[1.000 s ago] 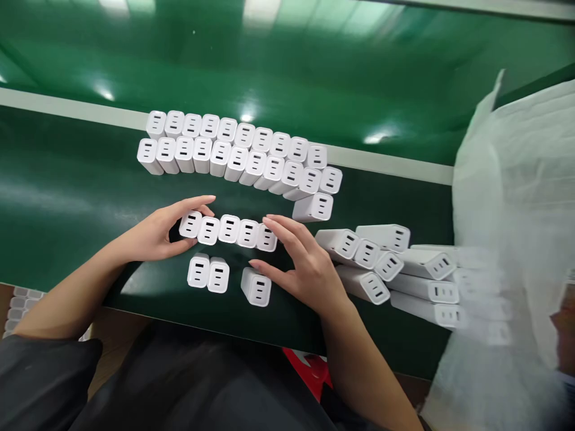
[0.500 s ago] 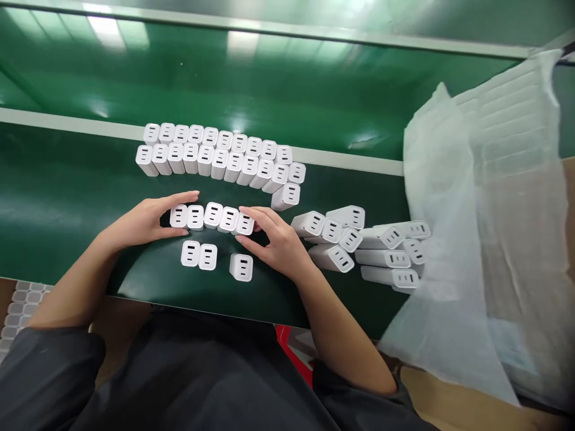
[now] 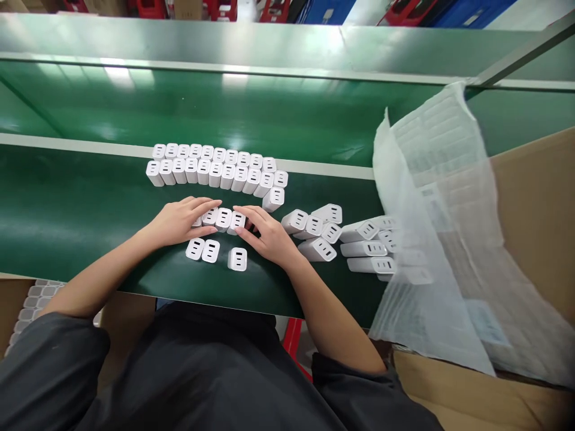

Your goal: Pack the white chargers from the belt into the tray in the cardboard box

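Note:
A short row of white USB chargers point(image 3: 223, 220), port faces up, stands on the green bench between my hands. My left hand point(image 3: 182, 221) is wrapped over the row's left part, thumb on the near side and fingers on the far side, partly hiding those chargers. At the right end, my right hand point(image 3: 272, 236) grips the last charger point(image 3: 237, 222) between thumb and fingers. Closer to me stand a pair of chargers point(image 3: 211, 251) and a single charger point(image 3: 238, 259). Two longer rows of chargers point(image 3: 203, 172) stand beyond my hands.
Tilted and lying chargers point(image 3: 318, 249) are loosely grouped on the right, some under translucent packing wrap point(image 3: 431, 287). A cardboard box point(image 3: 534, 221) is at far right. Another box with packed chargers point(image 3: 38, 299) sits below the bench's left edge. A raised green panel point(image 3: 269, 114) runs behind.
My left hand has slid right along the row and now covers its left chargers, which sit closer together. My right hand stays at the right end. The view has tilted up.

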`<move>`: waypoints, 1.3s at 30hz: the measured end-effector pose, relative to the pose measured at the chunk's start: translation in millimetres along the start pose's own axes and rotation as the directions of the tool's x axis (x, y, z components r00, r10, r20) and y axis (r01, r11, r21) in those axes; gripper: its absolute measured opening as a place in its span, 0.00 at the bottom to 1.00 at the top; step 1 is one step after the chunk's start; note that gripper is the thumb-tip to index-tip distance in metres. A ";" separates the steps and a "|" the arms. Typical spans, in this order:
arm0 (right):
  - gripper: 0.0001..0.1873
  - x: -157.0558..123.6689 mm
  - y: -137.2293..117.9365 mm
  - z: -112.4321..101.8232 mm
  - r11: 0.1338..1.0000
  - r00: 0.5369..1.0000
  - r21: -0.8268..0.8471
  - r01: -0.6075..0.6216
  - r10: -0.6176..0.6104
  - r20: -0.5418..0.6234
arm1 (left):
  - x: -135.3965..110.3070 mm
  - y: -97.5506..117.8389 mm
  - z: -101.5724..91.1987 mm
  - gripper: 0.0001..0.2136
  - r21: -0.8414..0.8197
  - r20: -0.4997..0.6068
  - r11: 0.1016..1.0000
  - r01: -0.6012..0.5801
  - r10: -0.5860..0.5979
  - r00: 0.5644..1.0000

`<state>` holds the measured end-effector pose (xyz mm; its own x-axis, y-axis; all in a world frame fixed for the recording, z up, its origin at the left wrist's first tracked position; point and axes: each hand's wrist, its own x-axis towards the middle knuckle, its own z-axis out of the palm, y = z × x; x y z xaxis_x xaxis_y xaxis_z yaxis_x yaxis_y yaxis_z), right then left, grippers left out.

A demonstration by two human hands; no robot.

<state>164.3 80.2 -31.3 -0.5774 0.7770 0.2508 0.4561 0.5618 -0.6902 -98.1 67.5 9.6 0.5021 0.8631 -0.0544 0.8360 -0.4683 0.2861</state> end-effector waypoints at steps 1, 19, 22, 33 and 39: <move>0.22 0.2 -0.2 0.0 1.000 1.000 0.000 -0.002 0.002 0.008 | 1.9 -1.1 1.2 0.28 0.003 -0.001 1.000 0.010 -0.010 1.000; 0.23 1.7 -2.3 -2.7 0.989 0.956 -0.049 0.139 -0.147 -0.252 | -26.3 -3.2 -6.4 0.34 -0.940 -0.158 0.341 0.027 -0.503 0.850; 0.25 3.9 -35.9 -6.8 0.954 0.924 -0.116 0.278 -0.298 -0.241 | -41.0 14.3 -9.8 0.33 -0.997 -0.008 -0.063 -0.049 -0.538 0.843; 0.15 70.2 -153.1 35.0 0.785 0.807 -0.191 0.590 -0.568 0.158 | -105.5 29.6 4.4 0.33 -0.954 0.050 -0.253 -0.159 -0.661 0.749; 0.10 92.6 -191.4 80.6 0.613 0.601 -0.056 0.788 -0.748 0.282 | -185.3 19.9 18.5 0.36 -0.955 -0.103 -0.086 -0.285 -0.802 0.588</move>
<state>-31.1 21.7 69.3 -0.8791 -0.0329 0.4755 -0.1376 0.9727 -0.1870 -170.4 -105.2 7.7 -0.3982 0.9028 -0.1626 -0.4263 -0.0252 0.9042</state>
